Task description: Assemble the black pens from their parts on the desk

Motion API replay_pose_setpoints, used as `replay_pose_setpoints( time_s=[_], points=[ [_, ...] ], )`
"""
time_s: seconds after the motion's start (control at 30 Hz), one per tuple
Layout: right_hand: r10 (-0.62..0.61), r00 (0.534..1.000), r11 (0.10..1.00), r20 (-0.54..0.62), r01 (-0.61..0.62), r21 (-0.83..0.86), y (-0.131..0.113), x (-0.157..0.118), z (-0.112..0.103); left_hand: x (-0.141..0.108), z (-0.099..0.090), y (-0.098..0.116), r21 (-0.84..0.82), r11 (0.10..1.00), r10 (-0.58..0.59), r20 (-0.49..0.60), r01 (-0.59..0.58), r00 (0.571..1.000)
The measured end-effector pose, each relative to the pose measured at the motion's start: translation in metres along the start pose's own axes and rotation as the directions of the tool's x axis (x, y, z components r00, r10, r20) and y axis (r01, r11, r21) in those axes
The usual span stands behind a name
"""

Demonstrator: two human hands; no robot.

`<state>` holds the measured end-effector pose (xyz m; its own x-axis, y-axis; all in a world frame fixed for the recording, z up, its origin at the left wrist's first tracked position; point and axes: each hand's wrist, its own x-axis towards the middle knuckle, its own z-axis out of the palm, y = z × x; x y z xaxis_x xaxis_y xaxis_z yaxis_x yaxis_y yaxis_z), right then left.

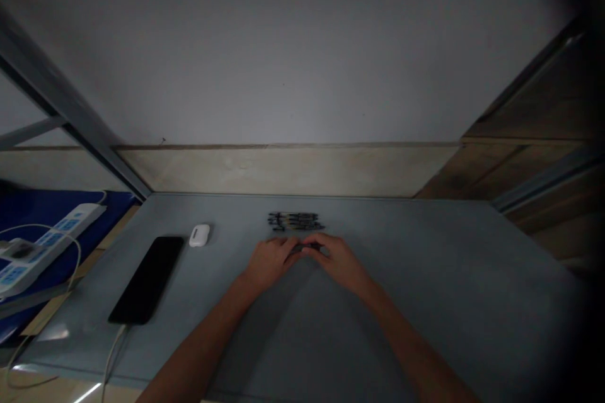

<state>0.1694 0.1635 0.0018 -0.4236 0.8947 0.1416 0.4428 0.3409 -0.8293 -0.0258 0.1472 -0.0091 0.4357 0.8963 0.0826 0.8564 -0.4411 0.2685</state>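
Observation:
Several slim dark pens (295, 221) lie side by side in a small row on the grey tabletop. Just on the near side of them my left hand (273, 259) and my right hand (334, 259) meet, fingertips almost touching. Between the fingers of both hands is a short, dark, slim pen (309, 247), held roughly level. Both hands are closed on it, and the fingers hide much of its length. Fine detail on the pens is too dim to make out.
A black phone (147, 280) with a white cable (113, 352) lies at the left, near a white earbud case (199, 235). Beyond the left edge is a white power strip (47, 249) on a blue surface. Metal posts (85, 101) and a pale wall (293, 63) bound the table (435, 277).

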Motion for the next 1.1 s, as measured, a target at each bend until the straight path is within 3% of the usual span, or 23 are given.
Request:
replay_pose_setpoints(
  time_s=[0.13,0.23,0.47,0.67,0.9,1.1],
  points=[
    [0.009,1.000,0.998,0.000,-0.009,-0.068,0.001,0.000,0.004,0.000,-0.001,0.003,-0.047,0.998,-0.036,0.004,0.036,0.999],
    [0.037,0.999,0.991,0.002,-0.036,-0.128,0.003,0.000,0.003,-0.001,-0.003,0.005,-0.029,1.000,0.001,0.007,-0.001,1.000],
    [0.022,0.999,0.999,0.035,-0.023,0.027,0.004,0.000,-0.005,0.001,-0.005,0.001,0.069,0.995,-0.068,0.023,0.066,0.997],
    [0.019,1.000,0.993,0.013,-0.018,-0.114,0.006,0.001,-0.006,0.000,-0.006,0.002,-0.030,1.000,0.008,0.023,-0.008,1.000],
    [0.002,0.999,1.000,0.047,-0.003,0.016,0.005,0.000,-0.006,0.001,-0.004,0.002,0.048,0.998,-0.052,0.025,0.050,0.998],
    [-0.039,0.998,0.995,0.053,0.044,-0.092,0.006,-0.001,-0.008,-0.001,-0.006,0.001,0.016,1.000,-0.001,-0.001,0.001,1.000]
  ],
)
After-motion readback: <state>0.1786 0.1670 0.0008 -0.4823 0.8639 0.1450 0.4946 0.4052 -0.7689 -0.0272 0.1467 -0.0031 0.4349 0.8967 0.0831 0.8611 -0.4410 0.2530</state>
